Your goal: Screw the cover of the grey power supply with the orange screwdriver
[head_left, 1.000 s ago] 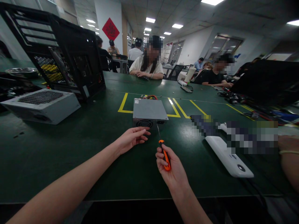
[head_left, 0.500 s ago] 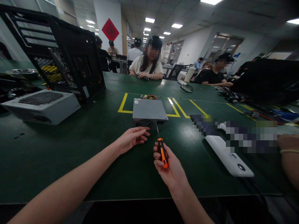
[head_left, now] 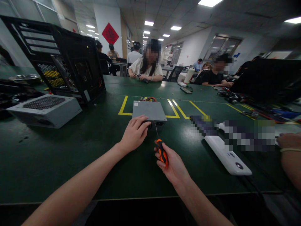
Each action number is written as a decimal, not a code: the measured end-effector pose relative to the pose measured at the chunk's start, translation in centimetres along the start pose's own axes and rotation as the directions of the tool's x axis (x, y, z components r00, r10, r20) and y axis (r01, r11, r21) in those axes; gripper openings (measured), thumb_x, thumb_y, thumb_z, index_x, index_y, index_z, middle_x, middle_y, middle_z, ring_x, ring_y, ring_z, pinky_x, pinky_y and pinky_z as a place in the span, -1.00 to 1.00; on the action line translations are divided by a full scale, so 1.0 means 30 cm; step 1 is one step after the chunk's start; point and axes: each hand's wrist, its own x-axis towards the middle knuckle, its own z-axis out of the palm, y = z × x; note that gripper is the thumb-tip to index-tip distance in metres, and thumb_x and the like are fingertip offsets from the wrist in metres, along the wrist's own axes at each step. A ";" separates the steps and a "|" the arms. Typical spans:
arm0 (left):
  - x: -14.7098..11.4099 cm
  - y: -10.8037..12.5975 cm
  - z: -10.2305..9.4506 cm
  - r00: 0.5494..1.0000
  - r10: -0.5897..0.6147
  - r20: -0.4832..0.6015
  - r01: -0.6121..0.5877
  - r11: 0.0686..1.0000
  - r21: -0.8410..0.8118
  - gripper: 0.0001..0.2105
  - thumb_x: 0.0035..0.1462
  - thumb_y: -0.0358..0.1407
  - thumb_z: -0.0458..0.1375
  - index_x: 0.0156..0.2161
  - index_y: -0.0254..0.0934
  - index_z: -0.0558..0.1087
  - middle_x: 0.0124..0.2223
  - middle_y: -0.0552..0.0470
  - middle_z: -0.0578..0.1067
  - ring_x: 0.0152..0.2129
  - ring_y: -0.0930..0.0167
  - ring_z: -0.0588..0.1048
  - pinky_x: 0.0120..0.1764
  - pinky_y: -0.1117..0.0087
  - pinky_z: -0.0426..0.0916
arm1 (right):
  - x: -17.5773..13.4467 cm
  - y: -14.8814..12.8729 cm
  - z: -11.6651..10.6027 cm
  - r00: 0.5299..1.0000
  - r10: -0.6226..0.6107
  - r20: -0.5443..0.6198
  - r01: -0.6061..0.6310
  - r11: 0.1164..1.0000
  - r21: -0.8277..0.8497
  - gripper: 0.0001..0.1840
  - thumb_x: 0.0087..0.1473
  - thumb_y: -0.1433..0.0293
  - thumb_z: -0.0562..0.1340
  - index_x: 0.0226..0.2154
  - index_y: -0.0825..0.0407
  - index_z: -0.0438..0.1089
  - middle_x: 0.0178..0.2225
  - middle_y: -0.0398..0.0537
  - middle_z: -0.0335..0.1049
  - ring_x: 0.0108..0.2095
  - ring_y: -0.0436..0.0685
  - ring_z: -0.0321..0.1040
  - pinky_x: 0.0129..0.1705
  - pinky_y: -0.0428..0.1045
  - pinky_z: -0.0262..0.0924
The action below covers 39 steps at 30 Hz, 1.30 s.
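A grey computer power supply (head_left: 150,110) lies on the green table, its fan side facing me and coloured cables behind it. My left hand (head_left: 135,131) rests at its near left edge, fingers stretched over the top edge and covering most of the fan. In my right hand (head_left: 172,161) is a screwdriver (head_left: 162,153) with an orange and black handle. Its thin shaft points up and away, the tip at the power supply's near face beside the socket. Whether the tip sits in a screw I cannot tell.
At left stand an open black computer case (head_left: 70,62) and a second power supply (head_left: 47,110). A white power bank-like device (head_left: 228,155) lies at right, near another person's hand (head_left: 290,141). Yellow tape (head_left: 124,106) marks the table. A person (head_left: 147,66) sits across.
My left hand has moved up from beside the fan onto the power supply's near top edge. The screwdriver stays in my right hand, its tip still at the near face.
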 end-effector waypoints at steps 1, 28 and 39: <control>0.013 -0.002 0.009 0.999 0.024 0.032 -0.025 0.998 0.061 -0.67 0.16 -0.38 -0.02 0.05 -0.28 0.29 0.15 -0.14 0.24 0.13 0.24 0.14 0.13 0.13 0.02 | -0.004 0.001 -0.002 0.998 -0.068 -0.005 0.068 0.996 -0.056 -0.75 -0.08 0.38 0.25 -0.28 0.10 0.31 -0.46 -0.13 0.30 -0.58 -0.12 0.21 -0.74 -0.27 -0.09; -0.027 -0.108 -0.051 0.998 -0.028 0.048 0.010 0.938 0.346 -0.58 0.17 -0.41 -0.02 0.14 -0.16 0.21 0.17 -0.04 0.25 0.03 0.19 0.24 -0.03 0.12 0.15 | 0.031 -0.155 0.030 0.220 -0.353 0.909 0.803 -0.464 -0.374 -0.72 0.04 0.44 0.13 -0.14 -0.04 0.30 -0.08 0.01 0.36 -0.20 0.08 0.36 -0.23 -0.02 0.26; -0.033 -0.111 -0.029 0.999 0.015 0.049 -0.029 0.950 0.311 -0.58 0.17 -0.39 -0.05 0.15 -0.32 0.16 0.19 -0.13 0.20 0.14 0.27 0.12 0.19 0.12 -0.16 | 0.100 -0.132 -0.038 -0.037 -0.426 0.904 0.775 -0.583 -0.243 -0.51 -0.10 0.57 0.21 -0.08 -0.12 0.27 -0.01 0.02 0.32 -0.06 0.16 0.31 -0.11 0.11 0.29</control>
